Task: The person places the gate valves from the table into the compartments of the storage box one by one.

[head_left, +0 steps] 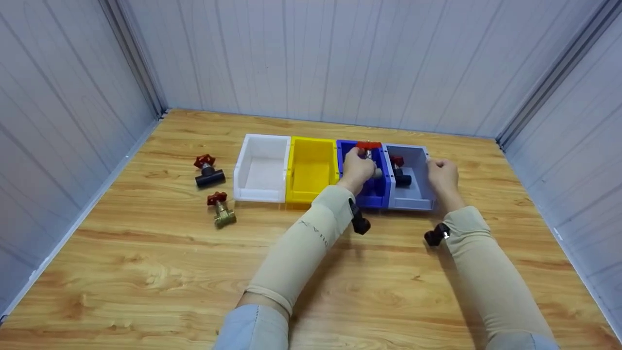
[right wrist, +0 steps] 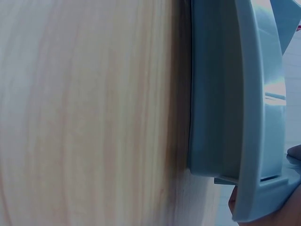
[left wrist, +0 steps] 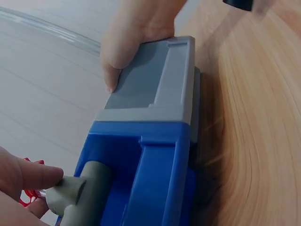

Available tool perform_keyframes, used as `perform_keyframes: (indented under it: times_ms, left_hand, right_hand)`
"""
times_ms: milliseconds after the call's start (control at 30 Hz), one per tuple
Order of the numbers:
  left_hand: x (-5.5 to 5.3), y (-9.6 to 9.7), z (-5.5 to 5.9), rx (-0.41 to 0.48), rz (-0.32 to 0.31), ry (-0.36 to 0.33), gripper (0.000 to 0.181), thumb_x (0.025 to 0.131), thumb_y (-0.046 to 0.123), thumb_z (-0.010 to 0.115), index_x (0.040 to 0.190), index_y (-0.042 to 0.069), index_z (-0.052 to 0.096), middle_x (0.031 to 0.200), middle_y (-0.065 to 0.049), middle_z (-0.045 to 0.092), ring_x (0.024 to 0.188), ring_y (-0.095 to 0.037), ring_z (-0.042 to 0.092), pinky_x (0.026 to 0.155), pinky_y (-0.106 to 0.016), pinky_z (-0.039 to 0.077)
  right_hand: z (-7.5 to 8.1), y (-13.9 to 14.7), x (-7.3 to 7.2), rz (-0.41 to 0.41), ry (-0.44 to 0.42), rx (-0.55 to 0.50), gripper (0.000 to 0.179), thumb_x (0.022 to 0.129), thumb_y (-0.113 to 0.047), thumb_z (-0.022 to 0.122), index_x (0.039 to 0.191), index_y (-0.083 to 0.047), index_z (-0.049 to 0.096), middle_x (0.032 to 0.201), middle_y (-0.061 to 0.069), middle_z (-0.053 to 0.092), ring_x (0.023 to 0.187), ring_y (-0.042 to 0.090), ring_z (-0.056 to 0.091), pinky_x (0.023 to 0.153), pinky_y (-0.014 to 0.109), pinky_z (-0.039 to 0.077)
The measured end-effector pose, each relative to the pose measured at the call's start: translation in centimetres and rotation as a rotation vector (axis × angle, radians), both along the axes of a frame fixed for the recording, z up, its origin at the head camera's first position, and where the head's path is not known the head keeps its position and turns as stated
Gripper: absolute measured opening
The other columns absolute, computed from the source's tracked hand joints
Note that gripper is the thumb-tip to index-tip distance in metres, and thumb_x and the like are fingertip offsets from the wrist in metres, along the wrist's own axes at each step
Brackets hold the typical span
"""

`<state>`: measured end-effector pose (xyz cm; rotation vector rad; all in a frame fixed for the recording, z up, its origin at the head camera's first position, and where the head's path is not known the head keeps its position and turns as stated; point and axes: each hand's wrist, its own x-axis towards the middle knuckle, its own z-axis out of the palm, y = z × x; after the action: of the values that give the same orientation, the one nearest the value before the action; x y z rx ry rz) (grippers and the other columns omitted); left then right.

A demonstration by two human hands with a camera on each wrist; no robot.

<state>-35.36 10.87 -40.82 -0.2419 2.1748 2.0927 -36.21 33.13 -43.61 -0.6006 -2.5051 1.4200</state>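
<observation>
My left hand grips a valve with a grey tee-shaped body and a red handwheel. It is within the blue bin, at the bin's opening; whether it touches the floor of the bin I cannot tell. On the right, my right hand pinches the outer side wall of the grey bin. Inside that bin lies a black valve with a dark red handwheel. In the right wrist view the grey bin's front hides most of the right hand.
A yellow bin and a white bin adjoin the blue one on its left. Further left on the wooden table lie another black valve and a brass valve, both red-wheeled. Pale panel walls enclose the table's back and sides.
</observation>
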Motion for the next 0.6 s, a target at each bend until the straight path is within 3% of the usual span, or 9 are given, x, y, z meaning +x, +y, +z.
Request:
perform_keyframes:
  times_ms: [267,600]
  left_hand:
    - [-0.3,0.7,-0.4,0.062,0.051,-0.04,0.054,0.102,-0.006,0.057,0.155,0.001,0.055,0.151,-0.016,0.064,0.122,-0.025,0.058,0.119,-0.04,0.05]
    - [-0.6,1.1,-1.3,0.027,0.056,-0.113,0.043,0.107,-0.002,0.049,0.149,-0.003,0.058,0.147,-0.015,0.065,0.126,-0.024,0.059,0.122,-0.038,0.047]
  right_hand:
    - [0.1,0.1,0.0,0.001,0.018,-0.009,0.024,0.109,-0.026,0.053,0.099,-0.007,0.063,0.11,0.011,0.061,0.1,0.02,0.054,0.081,0.022,0.044]
    - [0.0,0.1,0.0,-0.003,0.029,0.001,0.024,0.109,-0.026,0.054,0.1,-0.006,0.064,0.106,0.009,0.06,0.097,0.018,0.053,0.079,0.023,0.043]
